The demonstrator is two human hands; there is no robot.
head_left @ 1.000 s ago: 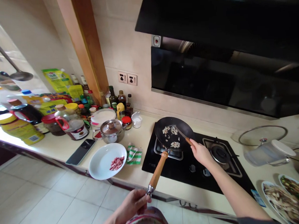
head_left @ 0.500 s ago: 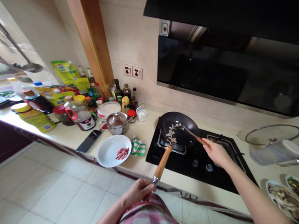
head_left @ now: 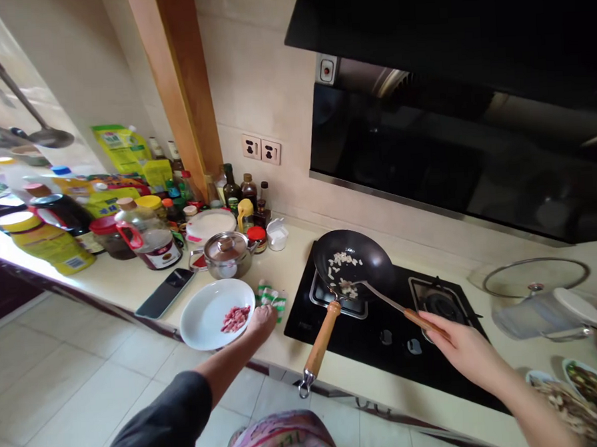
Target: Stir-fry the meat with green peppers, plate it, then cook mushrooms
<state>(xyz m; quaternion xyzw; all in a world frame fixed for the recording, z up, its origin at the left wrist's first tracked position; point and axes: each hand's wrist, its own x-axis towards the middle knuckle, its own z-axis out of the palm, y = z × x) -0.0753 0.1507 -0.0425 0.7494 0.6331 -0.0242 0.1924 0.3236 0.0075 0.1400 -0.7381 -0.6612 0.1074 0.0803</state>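
My right hand (head_left: 452, 342) is wrapped round the wooden handle of a spatula (head_left: 382, 296), whose metal end is down in the black wok (head_left: 375, 256). Pale chopped pieces (head_left: 344, 261) lie in the wok beside it. The wok's wooden handle (head_left: 322, 339) points toward me with no hand on it. My left hand (head_left: 263, 321) has its fingers curled at the right rim of a white plate (head_left: 200, 315), against a green-and-white striped cloth or packet (head_left: 272, 297); what the fingers grip is hidden. Diced raw meat (head_left: 234, 319) lies on the plate.
Left of the stove (head_left: 349, 344) stand a lidded steel pot (head_left: 226, 257), a phone (head_left: 165, 294) and several bottles and jars. A glass lid (head_left: 535, 288), a clear pitcher (head_left: 538, 317) and plates of sliced food (head_left: 563, 403) are to the right. The range hood (head_left: 425, 163) overhangs the stove.
My left hand has let go of the wok handle and moved left to the plate's right rim and the striped item. The spatula's end has shifted toward the near side of the wok.
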